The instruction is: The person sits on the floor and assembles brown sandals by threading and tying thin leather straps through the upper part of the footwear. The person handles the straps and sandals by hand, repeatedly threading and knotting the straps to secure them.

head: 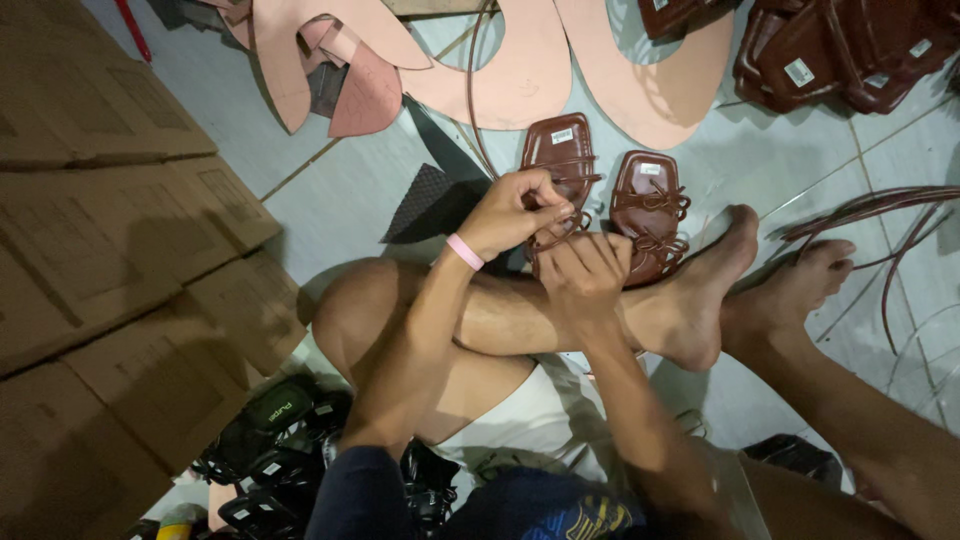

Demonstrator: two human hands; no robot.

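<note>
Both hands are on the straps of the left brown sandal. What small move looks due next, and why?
Probably drawing the thin strap snug. The left hand pinches it above the left sandal, the right hand steadies the front, and the strap there looks loose, whereas the right sandal beside it already shows tied knots.

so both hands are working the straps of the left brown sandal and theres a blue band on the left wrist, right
Not quite: the band on the left wrist is pink, not blue, as the head view shows. The left hand and right hand are indeed at the straps of the left brown sandal.
</note>
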